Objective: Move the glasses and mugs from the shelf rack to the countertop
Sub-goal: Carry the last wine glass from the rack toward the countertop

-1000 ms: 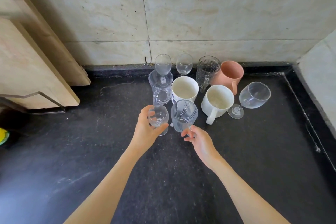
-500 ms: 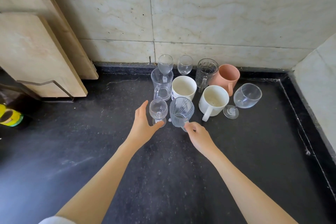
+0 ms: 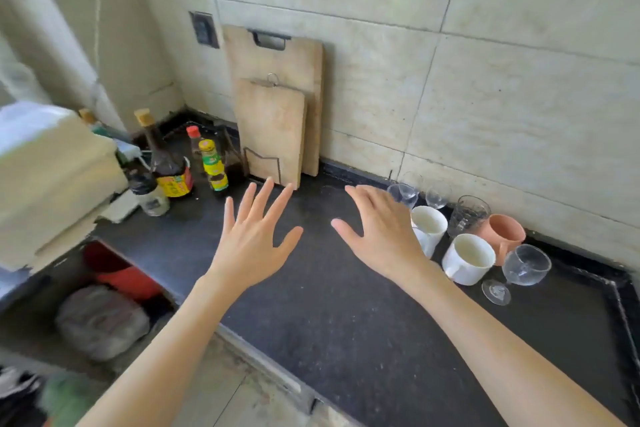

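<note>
— Over the dark countertop point(image 3: 346, 305) we hold both hands up with nothing in them. Our left hand point(image 3: 254, 239) has its fingers spread wide and straight, palm down, and our right hand point(image 3: 381, 236) is just as loose, fingers apart and reaching a little toward the far wall.

— And where do we see the glasses and mugs?

— They stand on the countertop to the right, bunched along the far wall. Nearest us is a wine glass point(image 3: 519, 269), tilted, with its foot on the stone. Just left of it sits a white mug point(image 3: 469, 258), and behind that a pink mug point(image 3: 504, 232). A second white mug point(image 3: 429, 224) is partly hidden by our right hand. Farther back we make out a patterned tumbler point(image 3: 467, 215) and two small stemmed glasses point(image 3: 438, 194), point(image 3: 403, 192) against the wall.

— Do our hands touch any of them?

— No, we hold none; the right hand only overlaps the second mug in our view.

— What lies to the left?

— Two wooden cutting boards point(image 3: 277, 121) lean upright on the tiles, the smaller in front. Left of them stand sauce bottles point(image 3: 173, 166), one with a yellow label point(image 3: 213, 166). Near left, below the counter edge, we see a red tub point(image 3: 121, 274) and a grey bag point(image 3: 100, 322).
</note>
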Motion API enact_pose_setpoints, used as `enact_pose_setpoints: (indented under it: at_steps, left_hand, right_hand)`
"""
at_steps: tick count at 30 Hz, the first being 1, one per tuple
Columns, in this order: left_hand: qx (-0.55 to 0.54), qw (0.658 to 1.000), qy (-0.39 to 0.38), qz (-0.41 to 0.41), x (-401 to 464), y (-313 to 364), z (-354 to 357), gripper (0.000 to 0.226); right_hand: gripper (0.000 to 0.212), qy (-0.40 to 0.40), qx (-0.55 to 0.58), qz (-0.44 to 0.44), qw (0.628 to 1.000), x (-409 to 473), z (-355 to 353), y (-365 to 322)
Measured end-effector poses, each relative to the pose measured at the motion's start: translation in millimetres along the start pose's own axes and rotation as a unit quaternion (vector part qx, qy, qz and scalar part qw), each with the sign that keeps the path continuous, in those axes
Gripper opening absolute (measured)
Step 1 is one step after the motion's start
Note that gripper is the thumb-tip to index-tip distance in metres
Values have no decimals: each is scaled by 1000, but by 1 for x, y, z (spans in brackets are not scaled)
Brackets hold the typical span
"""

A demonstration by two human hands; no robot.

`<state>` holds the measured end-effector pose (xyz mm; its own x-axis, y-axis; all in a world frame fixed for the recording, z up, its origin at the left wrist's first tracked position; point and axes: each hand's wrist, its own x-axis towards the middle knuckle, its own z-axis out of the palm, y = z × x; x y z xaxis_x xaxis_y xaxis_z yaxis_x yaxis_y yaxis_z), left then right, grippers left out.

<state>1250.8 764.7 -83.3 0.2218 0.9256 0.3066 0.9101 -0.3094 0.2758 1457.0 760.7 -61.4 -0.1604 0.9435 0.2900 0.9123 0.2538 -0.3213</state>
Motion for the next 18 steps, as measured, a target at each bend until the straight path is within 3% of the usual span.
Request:
enact_pose_setpoints:
  at_steps: [9, 18]
  left_hand:
    - [144, 961, 158, -178, -136, -124, -200, 64]
    - [270, 879, 175, -352, -396, -249, -347, 66]
  right_hand:
    - [78, 18, -11, -272, 962, 25, -16, -251]
    - [83, 22, 55, -459, 886, -71, 34, -549]
